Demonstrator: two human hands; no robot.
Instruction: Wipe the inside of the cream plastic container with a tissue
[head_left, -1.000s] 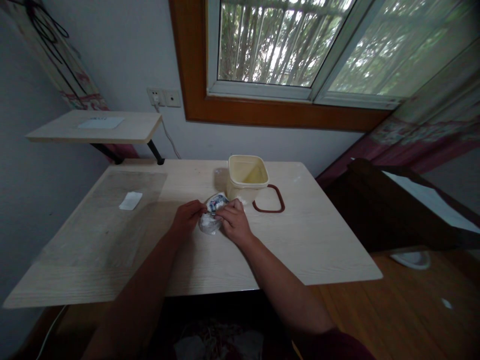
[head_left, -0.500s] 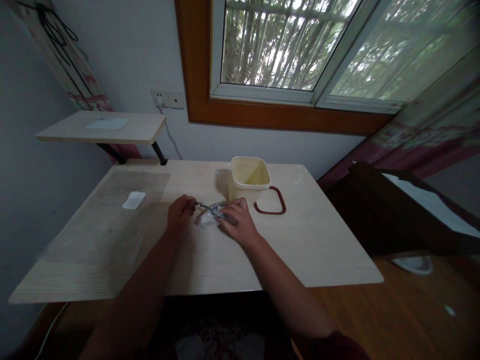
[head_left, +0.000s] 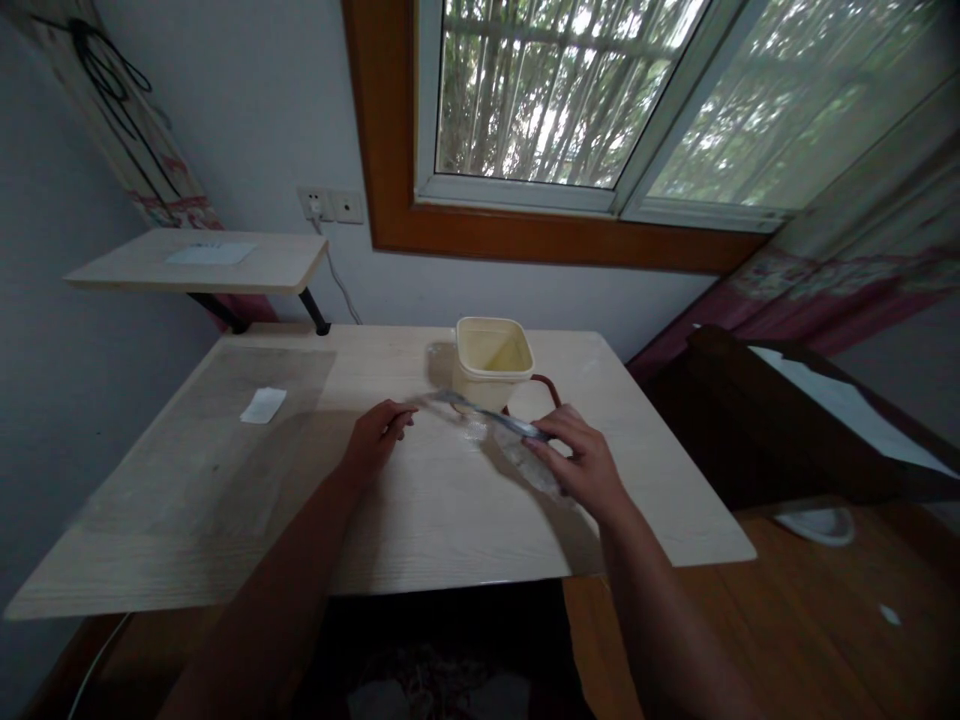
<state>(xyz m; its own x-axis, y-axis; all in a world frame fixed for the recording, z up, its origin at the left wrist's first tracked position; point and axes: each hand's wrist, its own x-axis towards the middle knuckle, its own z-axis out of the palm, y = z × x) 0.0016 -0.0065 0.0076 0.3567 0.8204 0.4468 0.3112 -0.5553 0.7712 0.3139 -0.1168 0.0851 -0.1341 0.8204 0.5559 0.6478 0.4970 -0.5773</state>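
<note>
RH [head_left: 576,458] pinches plastic [head_left: 511,424] (blurry); LH [head_left: 377,438] curled

The strip [head_left: 517,426] is silvery, the tub [head_left: 487,384] pale yellow, the loop [head_left: 550,386] reddish-brown, the tabletop [head_left: 450,520] wood-grained.

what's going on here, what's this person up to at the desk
A person at a pale desk has a blurred, silvery strip pinched in the right hand, with clear plastic just below it. The left hand is near the strip's other end; blur hides whether it grips it. A cream tub stands open behind the strip, and a white scrap lies off to the left.
</note>
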